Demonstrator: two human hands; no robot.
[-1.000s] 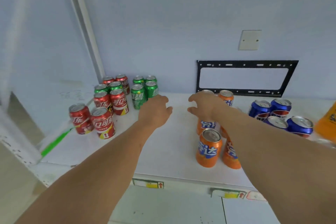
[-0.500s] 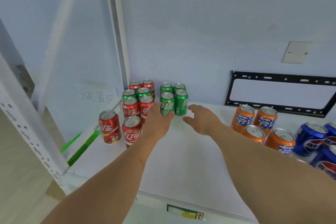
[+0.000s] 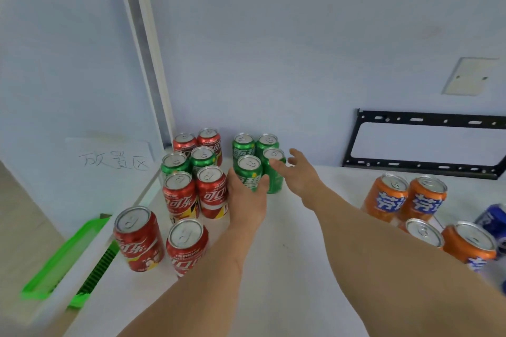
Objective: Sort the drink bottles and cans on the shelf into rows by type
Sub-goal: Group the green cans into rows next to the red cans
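Both hands work at the shelf's (image 3: 287, 268) back left corner: the left hand (image 3: 246, 200) wraps the front green can (image 3: 248, 175), while the right hand (image 3: 301, 172), fingers spread, touches the green can beside it (image 3: 273, 169). Orange cans (image 3: 405, 197) look grouped toward the right edge. Red cans (image 3: 180, 194) still enclose two stray green cans (image 3: 189, 160), so sorting seems unfinished.

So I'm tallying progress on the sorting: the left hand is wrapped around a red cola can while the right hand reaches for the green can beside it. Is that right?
One detail is wrong. The head view shows the left hand wrapped around a green soda can, not a red one. The right hand does reach for the neighbouring green can, fingers open.
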